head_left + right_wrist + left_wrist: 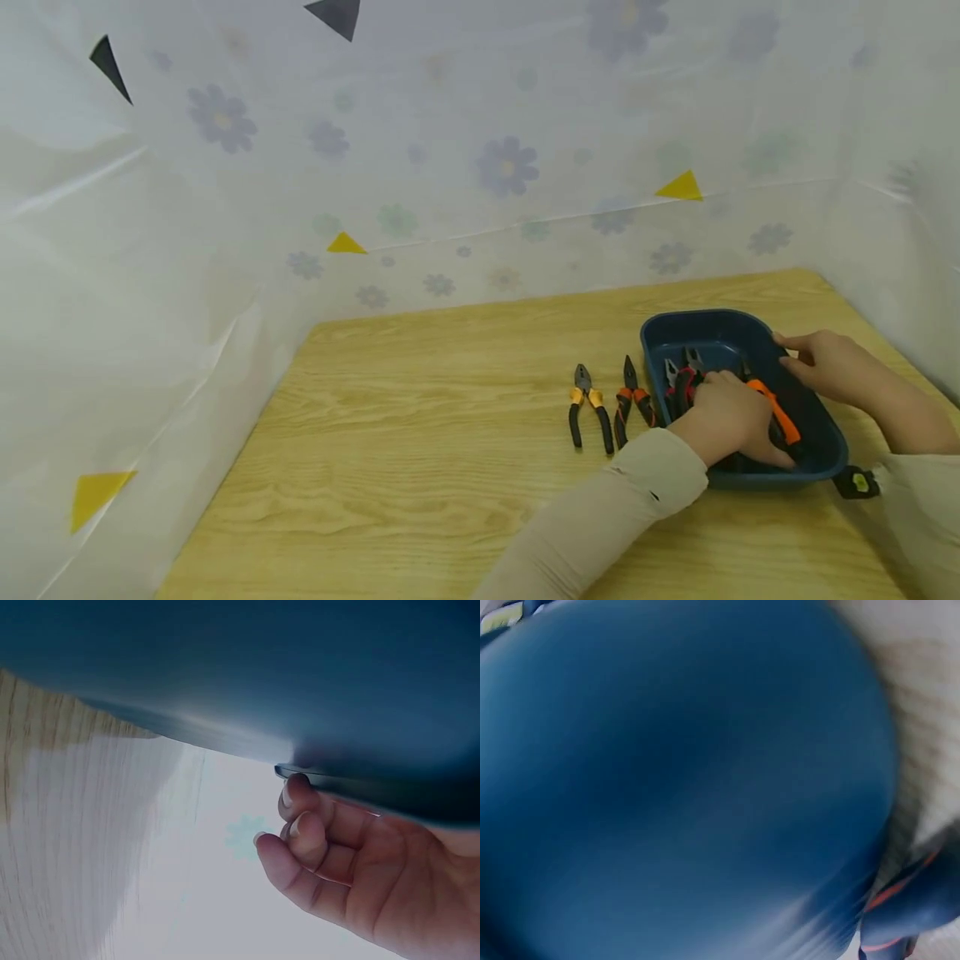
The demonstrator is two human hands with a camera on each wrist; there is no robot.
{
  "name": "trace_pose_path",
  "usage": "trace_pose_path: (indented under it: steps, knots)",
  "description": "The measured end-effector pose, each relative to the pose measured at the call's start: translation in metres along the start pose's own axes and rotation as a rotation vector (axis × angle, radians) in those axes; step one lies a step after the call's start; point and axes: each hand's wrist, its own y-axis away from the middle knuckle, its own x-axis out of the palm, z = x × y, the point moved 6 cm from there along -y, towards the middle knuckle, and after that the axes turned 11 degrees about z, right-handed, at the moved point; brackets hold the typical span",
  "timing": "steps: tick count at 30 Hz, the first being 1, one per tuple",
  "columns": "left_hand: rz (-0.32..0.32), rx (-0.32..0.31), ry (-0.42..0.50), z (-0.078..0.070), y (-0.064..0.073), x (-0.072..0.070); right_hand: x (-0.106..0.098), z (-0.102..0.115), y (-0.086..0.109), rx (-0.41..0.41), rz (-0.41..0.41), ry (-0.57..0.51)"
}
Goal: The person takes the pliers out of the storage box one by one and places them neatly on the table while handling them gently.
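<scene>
A dark blue plastic basin (720, 321) stands at the right of the table, several pliers lying in it. My left hand (727, 417) reaches down inside, over the pliers with red-and-black handles (684, 387); its fingertips are hidden, and I cannot tell whether they grip anything. Beside that hand lies a tool with an orange-and-black handle (776, 412). On the right side, my right hand (836, 367) pinches the basin's rim, fingers curled at the edge in the right wrist view. The basin's outer wall (690, 772) fills most of the left wrist view.
Left of the basin, pliers with yellow-and-black handles (592, 404) and long-nose pliers with orange-and-black handles (632, 396) lie on the wooden table (420, 433). A small black device (857, 482) sits by the right cuff. Flower-patterned sheeting (450, 167) hangs behind the table.
</scene>
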Motion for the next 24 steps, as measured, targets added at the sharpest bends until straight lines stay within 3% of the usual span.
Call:
trace_pose_path:
  steps: [4,8,15,19,24]
  knots:
    - [0.043,0.053,0.038,0.0078,0.0029,-0.0009,0.0009,-0.0014,-0.0012,0.011,0.011,-0.003]
    - [0.023,0.066,0.053,0.0108,0.0058,0.0011,0.0009,-0.0017,-0.0006,0.007,0.003,0.005]
    - [-0.037,0.007,0.043,0.0074,0.007,0.0041,0.0007,-0.0017,0.0018,0.002,-0.013,0.0]
    - [-0.052,0.005,0.023,0.0071,0.0075,0.0053,0.0019,-0.0011,0.0024,0.002,-0.009,-0.007]
    - [-0.044,-0.018,0.075,0.0081,0.0066,0.0043,0.0005,0.0012,0.0019,-0.005,-0.014,0.003]
